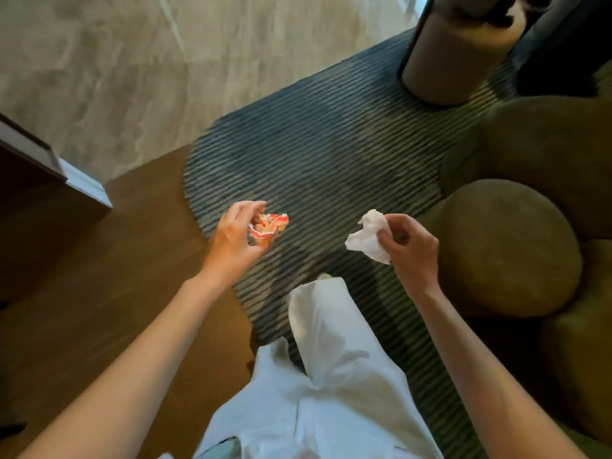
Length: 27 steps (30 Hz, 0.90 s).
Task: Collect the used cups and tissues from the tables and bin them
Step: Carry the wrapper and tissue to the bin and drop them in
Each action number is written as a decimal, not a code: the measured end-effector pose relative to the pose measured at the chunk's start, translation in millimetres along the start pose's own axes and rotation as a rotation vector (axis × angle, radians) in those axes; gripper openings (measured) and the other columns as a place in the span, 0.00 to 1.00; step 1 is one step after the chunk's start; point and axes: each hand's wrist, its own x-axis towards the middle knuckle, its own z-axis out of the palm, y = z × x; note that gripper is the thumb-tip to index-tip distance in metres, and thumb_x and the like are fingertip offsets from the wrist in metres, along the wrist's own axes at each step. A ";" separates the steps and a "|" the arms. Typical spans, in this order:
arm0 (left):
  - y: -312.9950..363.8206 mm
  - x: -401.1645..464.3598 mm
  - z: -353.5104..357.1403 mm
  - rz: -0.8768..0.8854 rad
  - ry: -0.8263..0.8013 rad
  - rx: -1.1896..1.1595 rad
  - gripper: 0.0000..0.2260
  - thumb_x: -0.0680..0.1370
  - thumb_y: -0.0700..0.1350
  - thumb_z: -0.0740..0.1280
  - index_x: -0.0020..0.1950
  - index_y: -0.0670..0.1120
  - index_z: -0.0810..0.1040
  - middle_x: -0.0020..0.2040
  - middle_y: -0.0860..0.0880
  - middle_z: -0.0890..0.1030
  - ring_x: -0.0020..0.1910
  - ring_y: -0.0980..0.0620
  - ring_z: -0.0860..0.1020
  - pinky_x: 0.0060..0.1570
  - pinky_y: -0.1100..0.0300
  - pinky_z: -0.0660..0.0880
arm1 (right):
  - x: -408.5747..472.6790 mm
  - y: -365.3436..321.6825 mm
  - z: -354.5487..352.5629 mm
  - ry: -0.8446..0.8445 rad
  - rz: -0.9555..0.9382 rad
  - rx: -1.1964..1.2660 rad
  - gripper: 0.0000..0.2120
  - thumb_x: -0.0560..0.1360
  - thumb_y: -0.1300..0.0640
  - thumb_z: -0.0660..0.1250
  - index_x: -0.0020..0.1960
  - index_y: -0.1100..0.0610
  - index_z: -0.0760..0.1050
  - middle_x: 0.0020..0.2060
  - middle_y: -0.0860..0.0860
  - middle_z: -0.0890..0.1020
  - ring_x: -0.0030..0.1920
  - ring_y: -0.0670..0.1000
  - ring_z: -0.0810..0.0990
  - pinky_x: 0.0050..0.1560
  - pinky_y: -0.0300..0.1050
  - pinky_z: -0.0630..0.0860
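My left fingers [255, 210] curl round a crushed red-and-white cup [269, 224]; my right fingers [385, 233] pinch a crumpled white tissue [367, 235]. Both hang level over the striped rug [331, 144], no bin in sight, so neither hand is nearer.

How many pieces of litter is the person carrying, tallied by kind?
Crushed red-and-white paper cup, gripped in the left hand: 1
Crumpled white tissue, pinched in the right hand: 1
Total: 2
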 end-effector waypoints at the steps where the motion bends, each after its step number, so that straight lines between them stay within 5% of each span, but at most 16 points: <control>1: -5.1 33.5 1.5 0.010 -0.005 0.003 0.26 0.71 0.38 0.73 0.68 0.43 0.71 0.63 0.45 0.73 0.62 0.49 0.72 0.62 0.56 0.71 | 26.6 4.3 5.6 0.017 0.024 -0.001 0.10 0.73 0.56 0.71 0.54 0.58 0.80 0.46 0.51 0.83 0.44 0.45 0.81 0.43 0.33 0.78; 8: 8.1 265.0 11.0 0.049 0.013 0.008 0.24 0.69 0.39 0.75 0.64 0.40 0.75 0.58 0.43 0.76 0.54 0.53 0.74 0.55 0.68 0.67 | 237.6 11.1 27.8 0.057 0.137 0.052 0.10 0.74 0.57 0.71 0.55 0.55 0.79 0.49 0.49 0.82 0.48 0.47 0.80 0.47 0.42 0.80; 13: 31.0 418.5 6.0 0.133 -0.038 0.045 0.24 0.70 0.40 0.74 0.65 0.41 0.74 0.59 0.43 0.76 0.56 0.44 0.76 0.58 0.48 0.74 | 382.4 -8.7 25.2 0.086 0.050 0.027 0.08 0.75 0.55 0.70 0.52 0.56 0.79 0.46 0.50 0.82 0.45 0.46 0.80 0.45 0.38 0.79; 27: -29.5 811.2 -23.5 0.108 -0.128 0.018 0.24 0.71 0.42 0.74 0.65 0.43 0.73 0.60 0.46 0.76 0.55 0.46 0.78 0.55 0.49 0.76 | 756.8 -16.8 124.8 0.121 0.214 0.070 0.06 0.74 0.55 0.70 0.51 0.50 0.79 0.43 0.44 0.82 0.43 0.42 0.79 0.45 0.39 0.78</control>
